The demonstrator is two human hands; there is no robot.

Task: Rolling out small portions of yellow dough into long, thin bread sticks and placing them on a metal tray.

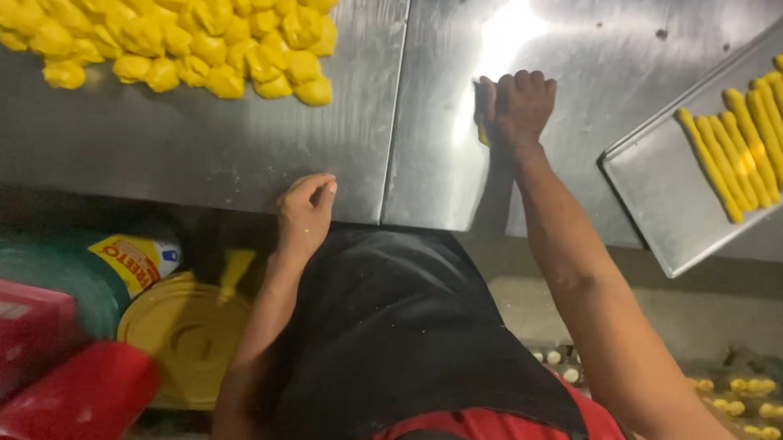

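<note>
My right hand rests on the steel table, fingers curled around a yellow piece of dough that shows at its left side. My left hand lies on the table's near edge, fingers together and holding nothing. A big heap of yellow dough lumps covers the table's far left. At the right, a metal tray holds several long yellow dough rolls laid side by side.
Below the table at the left stand a round yellow lid, a green container and red packages. Small yellow bits lie on the floor at the lower right. I wear a black apron.
</note>
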